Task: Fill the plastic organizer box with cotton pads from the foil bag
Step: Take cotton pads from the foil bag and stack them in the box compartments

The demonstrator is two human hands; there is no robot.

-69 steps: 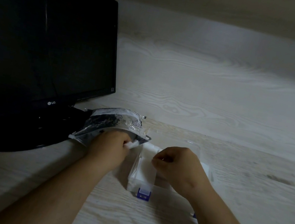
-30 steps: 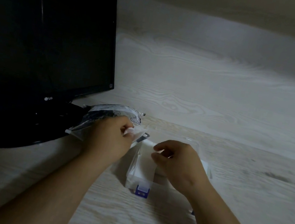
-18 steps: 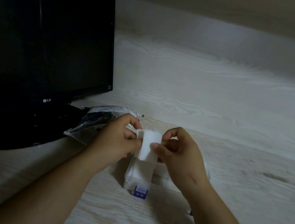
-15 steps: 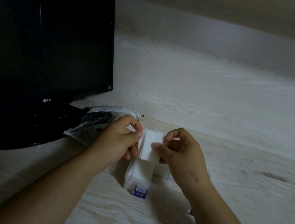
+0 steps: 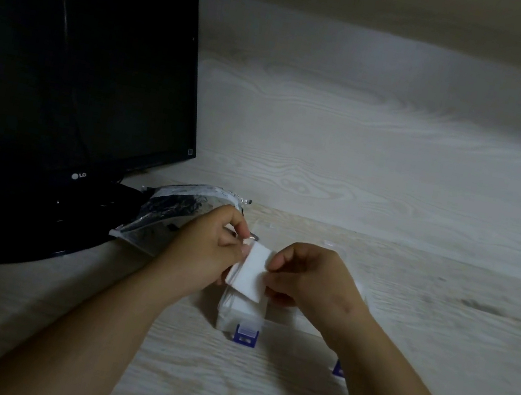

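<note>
A small stack of white cotton pads (image 5: pixel 251 272) is held between both hands just above the clear plastic organizer box (image 5: pixel 240 315). My left hand (image 5: pixel 208 250) pinches the stack's left edge and my right hand (image 5: pixel 310 279) pinches its right edge. The box has blue latches (image 5: pixel 246 333) at its front, and its left compartment shows white pads inside. The foil bag (image 5: pixel 176 213) lies behind my left hand, partly hidden by it.
A black LG monitor (image 5: pixel 76 67) on a round black stand (image 5: pixel 27 229) fills the left side, right behind the bag. A pale wood-grain wall rises behind the pale wood desk (image 5: pixel 440 316). A second blue latch (image 5: pixel 338 368) peeks out beside my right forearm.
My left hand drew pads out of the foil bag and brought them over the box. My right hand rose to take the stack's other edge, and the stack has since tilted lower toward the box.
</note>
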